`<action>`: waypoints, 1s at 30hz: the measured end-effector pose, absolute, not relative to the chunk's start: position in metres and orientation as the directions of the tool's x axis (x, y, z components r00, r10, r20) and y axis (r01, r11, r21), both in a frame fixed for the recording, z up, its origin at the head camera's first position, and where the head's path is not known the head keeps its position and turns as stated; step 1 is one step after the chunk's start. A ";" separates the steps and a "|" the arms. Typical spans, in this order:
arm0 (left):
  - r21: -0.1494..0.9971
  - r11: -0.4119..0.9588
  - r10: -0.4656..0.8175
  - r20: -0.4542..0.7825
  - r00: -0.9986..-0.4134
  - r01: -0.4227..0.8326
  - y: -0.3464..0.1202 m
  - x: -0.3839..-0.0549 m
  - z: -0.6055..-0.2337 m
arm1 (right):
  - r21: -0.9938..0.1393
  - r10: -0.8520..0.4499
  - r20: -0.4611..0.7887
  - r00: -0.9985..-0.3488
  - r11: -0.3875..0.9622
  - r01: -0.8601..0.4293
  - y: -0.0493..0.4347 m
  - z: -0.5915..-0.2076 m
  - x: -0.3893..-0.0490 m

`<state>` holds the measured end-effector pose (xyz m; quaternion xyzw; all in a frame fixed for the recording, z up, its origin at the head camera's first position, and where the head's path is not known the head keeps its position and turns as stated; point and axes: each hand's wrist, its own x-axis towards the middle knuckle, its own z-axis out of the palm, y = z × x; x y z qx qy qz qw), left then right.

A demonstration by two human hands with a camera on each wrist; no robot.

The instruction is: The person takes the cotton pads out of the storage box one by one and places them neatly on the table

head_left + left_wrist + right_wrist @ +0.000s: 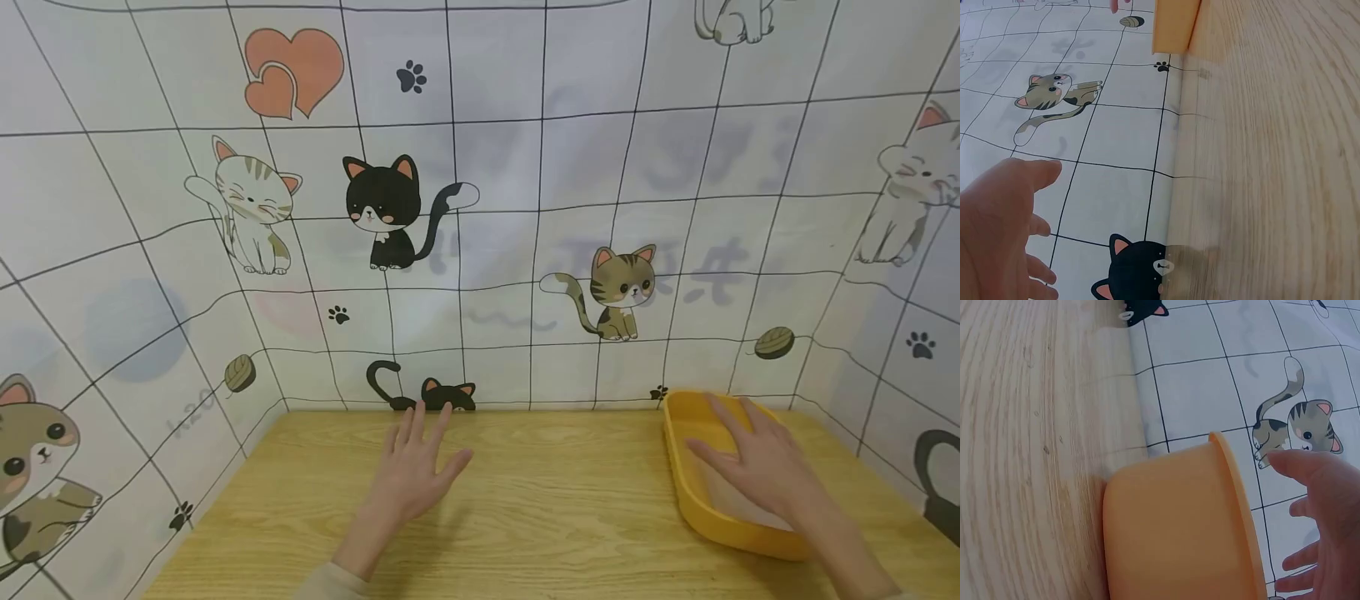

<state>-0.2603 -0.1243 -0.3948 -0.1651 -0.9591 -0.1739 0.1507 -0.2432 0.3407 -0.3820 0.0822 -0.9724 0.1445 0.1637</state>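
Note:
My left hand (pixel 414 477) is held over the left-middle part of the wooden table (pixel 555 500), its fingers straight and spread, holding nothing. In the left wrist view, the thumb and fingertips of the left hand (pixel 997 219) show against the cat-print sheet. On the right stands a yellow-orange plastic tub (pixel 688 492) with a rounded rim and a paler bottom. Over this tub, my right hand (pixel 768 467) is spread with nothing in its grasp. The right wrist view has the tub's side wall (pixel 1172 525) beside the right hand (pixel 1335 519), whose fingers look apart from the rim.
A white sheet (pixel 502 250) with a black grid and cartoon cats hangs behind the table and along both sides. It meets the table's back edge. The tub stands close to the back right corner.

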 end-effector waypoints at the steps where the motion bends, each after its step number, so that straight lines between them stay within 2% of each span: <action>1: 0.279 0.886 0.266 0.346 -0.900 0.370 -0.124 -0.260 -0.395 | -0.255 -0.103 0.331 -0.938 0.947 -0.194 0.342 -0.382 -0.243; 9: 0.304 0.869 0.279 0.350 -0.894 0.390 -0.116 -0.258 -0.393 | -0.280 -0.081 0.292 -0.953 0.945 -0.166 0.355 -0.379 -0.244; 30: 0.382 0.818 0.316 0.326 -0.891 0.430 -0.101 -0.259 -0.393 | -0.260 -0.047 0.248 -0.968 0.959 -0.113 0.394 -0.391 -0.246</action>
